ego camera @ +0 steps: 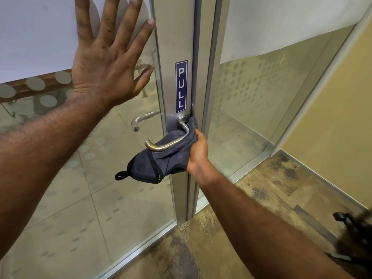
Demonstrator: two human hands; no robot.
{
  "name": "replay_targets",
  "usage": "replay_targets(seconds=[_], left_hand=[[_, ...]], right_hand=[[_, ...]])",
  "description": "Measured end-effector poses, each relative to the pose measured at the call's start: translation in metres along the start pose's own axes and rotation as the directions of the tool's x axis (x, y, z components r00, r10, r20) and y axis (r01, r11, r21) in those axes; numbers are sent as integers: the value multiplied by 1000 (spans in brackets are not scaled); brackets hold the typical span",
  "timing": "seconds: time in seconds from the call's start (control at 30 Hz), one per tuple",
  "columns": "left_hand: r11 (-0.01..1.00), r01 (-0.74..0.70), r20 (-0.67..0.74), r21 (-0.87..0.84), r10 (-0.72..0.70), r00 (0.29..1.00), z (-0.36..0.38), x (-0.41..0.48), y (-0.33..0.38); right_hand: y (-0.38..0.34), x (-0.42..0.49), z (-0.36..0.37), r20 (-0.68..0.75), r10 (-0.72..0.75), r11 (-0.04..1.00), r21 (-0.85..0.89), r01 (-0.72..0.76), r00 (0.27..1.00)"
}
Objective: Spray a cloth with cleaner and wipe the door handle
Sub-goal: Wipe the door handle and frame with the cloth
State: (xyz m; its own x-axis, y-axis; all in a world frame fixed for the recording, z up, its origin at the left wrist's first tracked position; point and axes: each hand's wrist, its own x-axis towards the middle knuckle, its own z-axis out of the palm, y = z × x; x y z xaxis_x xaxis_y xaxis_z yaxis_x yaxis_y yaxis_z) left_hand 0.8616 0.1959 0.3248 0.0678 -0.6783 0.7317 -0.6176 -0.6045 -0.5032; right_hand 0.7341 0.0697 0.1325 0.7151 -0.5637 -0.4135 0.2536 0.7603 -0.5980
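**Head view (the only view supplied)**

1. My right grip [198, 154] is at centre frame. It is clamped on the right-hand end of the cloth [161, 160]. The thumb shows on top, and the other fingers are hidden behind the fabric.

2. The cloth is dark and bunched. It lies under and behind the door handle [171, 143] and touches the lever along most of its run. A loose corner with a hanging loop droops toward lower left of centre. (I cannot tell whether the cloth is damp.)

3. The door handle is a metal lever mounted on the door stile [173, 37], just below the PULL sticker [181, 86]. Its long axis runs from the pivot at centre frame down and to the left, ending in a hooked free tip. My right grip sits at the pivot end, just right of the bend. The free tip therefore lies to the left of it, with the whole lever between.

4. My left grip [104, 63] is at upper left. Its fingers are straight and spread apart, the palm is flat on the glass pane [90, 198], and it holds nothing. It is well apart from the handle, so the right grip is the nearer one.

5. In my judgement, the coming stroke should follow the lever's axis from the bend toward the tip, down-left in the frame. The lever's upper face is bare of fabric, so the cloth probably needs wrapping over it first.
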Motion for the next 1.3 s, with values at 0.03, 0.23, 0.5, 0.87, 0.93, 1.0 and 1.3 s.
replay_targets(seconds=[0.03,0.23,0.5,0.87,0.93,1.0,1.3], left_hand=[[1000,1,0,2,-1,1000,0,0,0],[1000,-1,0,13,1,1000,2,0,0],[1000,2,2,12,-2,1000,-2,0,0],[1000,10,-14,9,-10,1000,5,0,0],[1000,3,-13,10,-3,1000,4,1,-1],[1000,2,-13,13,-2,1000,3,1,-1],[999,-1,-22,35,1,1000,2,1,-1]], right_hand=[[-1,1,-1,-17,-27,998,-59,26,999],[21,10,0,-96,-317,921,-271,282,944],[15,3,-14,89,1,988,153,-15,996],[2,-33,-6,142,-379,825,-395,404,914],[11,-38,-4,137,-561,620,-584,524,817],[20,-41,-6,213,-651,413,-706,575,729],[6,-41,-4,623,-647,-99,-639,762,439]])
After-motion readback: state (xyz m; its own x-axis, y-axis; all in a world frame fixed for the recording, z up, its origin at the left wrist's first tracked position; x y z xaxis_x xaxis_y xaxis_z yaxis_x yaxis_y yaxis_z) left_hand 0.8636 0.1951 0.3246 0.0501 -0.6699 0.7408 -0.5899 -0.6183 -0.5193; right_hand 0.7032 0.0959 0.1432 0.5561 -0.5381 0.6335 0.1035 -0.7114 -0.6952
